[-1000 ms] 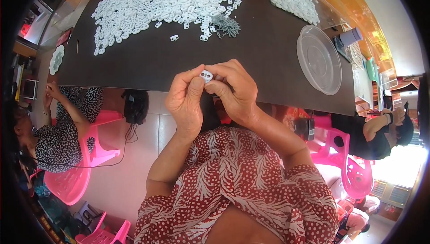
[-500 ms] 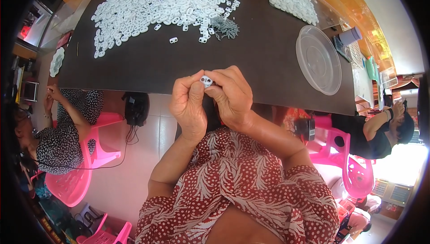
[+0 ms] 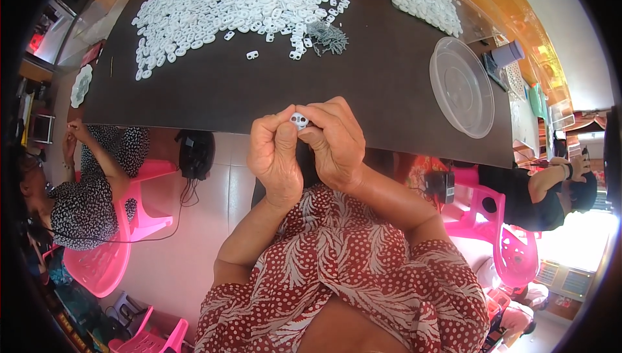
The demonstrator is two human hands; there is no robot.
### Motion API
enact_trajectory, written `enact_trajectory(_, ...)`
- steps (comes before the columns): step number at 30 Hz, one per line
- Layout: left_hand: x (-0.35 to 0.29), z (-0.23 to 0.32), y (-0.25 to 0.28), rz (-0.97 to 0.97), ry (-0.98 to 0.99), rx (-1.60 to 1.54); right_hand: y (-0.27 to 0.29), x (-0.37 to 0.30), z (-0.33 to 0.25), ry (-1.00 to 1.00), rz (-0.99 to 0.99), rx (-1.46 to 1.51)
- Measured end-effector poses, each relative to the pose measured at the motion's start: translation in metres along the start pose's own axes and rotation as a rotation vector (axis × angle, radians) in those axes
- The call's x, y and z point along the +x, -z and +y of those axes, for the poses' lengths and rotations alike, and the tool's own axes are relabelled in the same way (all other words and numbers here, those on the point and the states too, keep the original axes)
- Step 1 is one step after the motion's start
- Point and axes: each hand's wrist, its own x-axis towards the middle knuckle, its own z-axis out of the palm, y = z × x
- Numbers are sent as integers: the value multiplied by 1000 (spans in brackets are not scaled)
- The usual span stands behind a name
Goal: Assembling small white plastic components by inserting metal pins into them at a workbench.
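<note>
Between my two hands, just off the near edge of the dark table [image 3: 214, 97], is a small white plastic piece with two holes [image 3: 299, 120]. My left hand [image 3: 275, 155] pinches it from the left with thumb and forefinger. From the other side my right hand [image 3: 337, 139] grips it the same way, its other fingers curled in. Farther back on the table spreads a big heap of similar white pieces [image 3: 240, 13]. Beside its right end lies a small pile of grey pin-like parts [image 3: 328, 38]. One white two-hole piece [image 3: 252, 55] sits apart in front of the heap.
A clear round lid [image 3: 461, 87] lies at the table's right side. Behind it stands a clear bin of white parts [image 3: 424, 4]. People sit on pink chairs at left [image 3: 97, 262] and right [image 3: 518, 249]. A black bag-like thing [image 3: 195, 155] is beyond the table edge.
Both hands keep their pinch on the white piece, which has tilted slightly. Otherwise the view has only shifted a little.
</note>
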Motion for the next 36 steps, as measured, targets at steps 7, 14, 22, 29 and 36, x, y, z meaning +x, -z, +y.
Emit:
enact_trajectory(7,-1,-1,0,35,-87,145,-6,-2,2,74,48,-40)
enact_trajectory(14,0,-5,-2,53,-100,170,-10,-4,2,42,53,-69)
enact_trajectory(22,18,7,1,-106,84,255,4,2,7,-164,-18,-14)
enact_trajectory(29,108,-3,24,-288,-609,1152,61,54,36,-178,-5,-159)
enact_trajectory(36,135,-26,39,-425,-660,1399,166,147,114,-211,200,-659)
